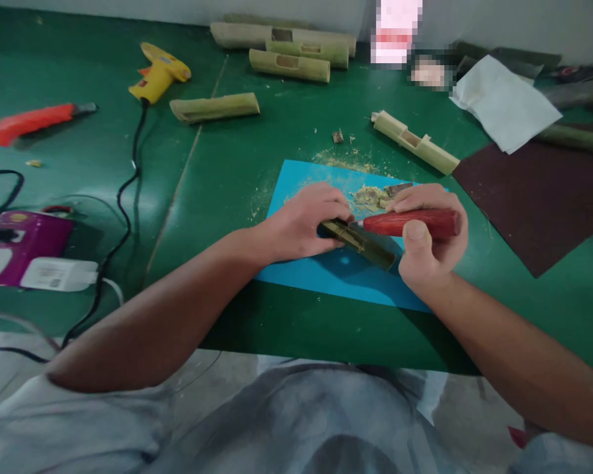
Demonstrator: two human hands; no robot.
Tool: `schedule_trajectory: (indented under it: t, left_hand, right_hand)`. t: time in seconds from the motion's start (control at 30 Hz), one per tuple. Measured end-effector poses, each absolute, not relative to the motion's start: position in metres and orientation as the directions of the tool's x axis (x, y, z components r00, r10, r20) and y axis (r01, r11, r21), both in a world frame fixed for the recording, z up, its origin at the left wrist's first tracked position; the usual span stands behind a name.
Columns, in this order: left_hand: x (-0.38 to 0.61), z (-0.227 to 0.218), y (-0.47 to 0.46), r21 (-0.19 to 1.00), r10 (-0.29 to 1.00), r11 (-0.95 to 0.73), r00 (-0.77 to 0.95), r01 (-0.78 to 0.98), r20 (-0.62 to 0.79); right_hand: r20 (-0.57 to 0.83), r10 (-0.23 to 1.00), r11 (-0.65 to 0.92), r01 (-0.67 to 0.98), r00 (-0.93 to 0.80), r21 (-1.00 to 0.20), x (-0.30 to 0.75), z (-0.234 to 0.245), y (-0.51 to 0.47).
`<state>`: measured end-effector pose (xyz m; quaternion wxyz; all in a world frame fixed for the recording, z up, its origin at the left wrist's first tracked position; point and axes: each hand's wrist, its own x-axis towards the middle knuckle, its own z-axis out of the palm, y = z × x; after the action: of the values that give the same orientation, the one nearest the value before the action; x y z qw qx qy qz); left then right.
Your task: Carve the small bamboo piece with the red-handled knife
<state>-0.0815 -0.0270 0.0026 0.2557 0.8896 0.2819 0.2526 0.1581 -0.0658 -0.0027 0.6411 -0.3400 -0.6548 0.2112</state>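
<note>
My left hand (306, 220) is closed around one end of a short dark-green bamboo tube (375, 253), which lies at a slant over a blue sheet (321, 284). In my right hand (439, 247) is a carving tool with a red wooden handle (390, 224). Its metal tip meets the bamboo close to my left fingers; the exact shape of the tip is hidden. My right thumb rests along the handle. Pale shavings and dark chips (368, 196) lie on the sheet just beyond my hands.
Behind are several cut bamboo tubes (291, 67), a yellow glue gun (161, 72) and a red-handled cutter (34, 124). A notched bamboo piece (435, 157) lies beside a brown sheet (538, 204) and white paper (504, 102). Cables and a purple box (44, 240) occupy the left of the green table (217, 197).
</note>
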Motion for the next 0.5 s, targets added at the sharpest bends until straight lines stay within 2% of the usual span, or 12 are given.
schedule_trajectory:
  t: [0.23, 0.5]
  left_hand:
    - [-0.081, 0.004, -0.028, 0.589, 0.642, -0.695, 0.725, 0.412, 0.250]
    - [-0.079, 0.008, -0.033, 0.530, 0.652, -0.707, 0.722, 0.468, 0.231]
  right_hand:
    - [0.661, 0.750, 0.661, 0.057, -0.023, -0.748, 0.152, 0.000, -0.063]
    - [0.603, 0.780, 0.623, 0.122, -0.165, -0.773, 0.151, 0.014, -0.064]
